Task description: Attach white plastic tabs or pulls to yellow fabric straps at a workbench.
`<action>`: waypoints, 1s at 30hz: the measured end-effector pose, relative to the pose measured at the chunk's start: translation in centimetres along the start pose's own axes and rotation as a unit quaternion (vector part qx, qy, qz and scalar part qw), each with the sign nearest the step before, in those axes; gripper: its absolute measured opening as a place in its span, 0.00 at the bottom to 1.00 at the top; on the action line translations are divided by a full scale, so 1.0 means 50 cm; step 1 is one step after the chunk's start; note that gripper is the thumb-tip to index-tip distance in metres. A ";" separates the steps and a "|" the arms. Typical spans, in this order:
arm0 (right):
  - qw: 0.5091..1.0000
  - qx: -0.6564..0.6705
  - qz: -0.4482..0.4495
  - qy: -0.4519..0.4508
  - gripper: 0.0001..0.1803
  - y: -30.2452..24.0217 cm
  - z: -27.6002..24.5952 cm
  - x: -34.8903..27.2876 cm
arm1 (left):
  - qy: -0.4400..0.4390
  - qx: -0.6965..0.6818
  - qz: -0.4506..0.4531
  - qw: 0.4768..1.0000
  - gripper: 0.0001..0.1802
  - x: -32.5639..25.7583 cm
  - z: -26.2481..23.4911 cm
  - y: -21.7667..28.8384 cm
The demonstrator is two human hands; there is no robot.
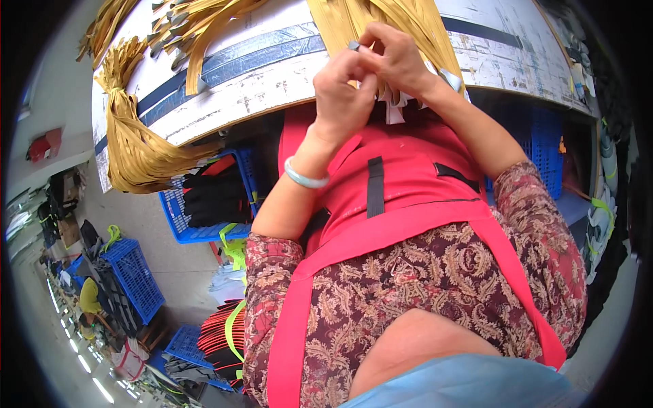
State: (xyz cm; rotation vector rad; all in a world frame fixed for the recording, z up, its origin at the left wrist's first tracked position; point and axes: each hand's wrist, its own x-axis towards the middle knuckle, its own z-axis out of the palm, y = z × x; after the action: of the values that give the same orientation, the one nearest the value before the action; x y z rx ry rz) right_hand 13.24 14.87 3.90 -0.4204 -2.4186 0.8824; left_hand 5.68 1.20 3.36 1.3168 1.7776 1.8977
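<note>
Both my hands meet over the table's near edge, in front of a thick bundle of flat golden-yellow strips (pixel 422 27). My left hand (pixel 345 87) is closed in a pinch, with a pale bangle (pixel 306 178) on its wrist. Against it, my right hand (pixel 400 62) has its fingers bent and pressed together. A small dark grey piece (pixel 354 45) shows at the fingertips; whether it is a strip's end I cannot tell. What the fingers grip is mostly hidden. Whitish strip ends (pixel 394 112) hang over the edge just below.
More yellow strips with grey ends (pixel 197 34) lie on the white worktable (pixel 272 92). A tied bundle (pixel 129 136) droops off its left corner. Blue crates stand below: one with dark pieces (pixel 178 207), another further left (pixel 136 279), one at right (pixel 544 143).
</note>
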 end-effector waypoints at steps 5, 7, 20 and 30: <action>0.960 0.267 0.069 -0.045 0.06 0.002 -0.010 -0.006 | -0.029 -0.161 -0.093 0.982 0.09 0.052 -0.076 -0.035; 0.949 0.299 0.072 -0.070 0.06 -0.017 -0.014 -0.016 | -0.077 -0.164 -0.112 0.977 0.06 0.053 -0.095 -0.056; 0.950 0.184 0.248 0.041 0.10 0.052 -0.078 -0.037 | 0.132 -0.119 -0.016 0.984 0.04 0.073 -0.214 -0.072; 0.996 0.005 0.068 0.048 0.10 0.066 -0.146 -0.077 | 0.306 0.051 -0.042 0.950 0.07 0.089 -0.391 -0.112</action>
State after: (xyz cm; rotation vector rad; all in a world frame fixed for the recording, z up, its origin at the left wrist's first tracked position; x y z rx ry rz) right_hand 20.89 19.26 5.01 -0.6169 -2.3178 0.9097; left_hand -13.13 -7.73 3.05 0.6885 2.1836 2.3607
